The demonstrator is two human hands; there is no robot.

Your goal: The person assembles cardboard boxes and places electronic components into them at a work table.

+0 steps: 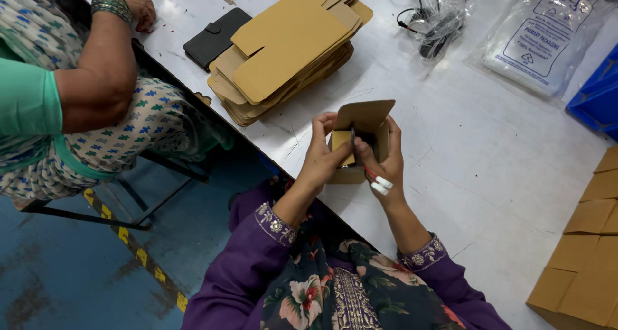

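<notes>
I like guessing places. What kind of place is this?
Probably a packing workshop. Flat cardboard boxes are stacked on the white table, both hands hold a small open box, and bagged cables wait nearby.

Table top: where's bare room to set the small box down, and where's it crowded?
Bare patch on the table: right of both hands and the small box, below the plastic bags, left of the made-up boxes. A narrower strip lies between the flat cardboard stack and the cable bundle. Crowded: far left by the black wallet.
</notes>
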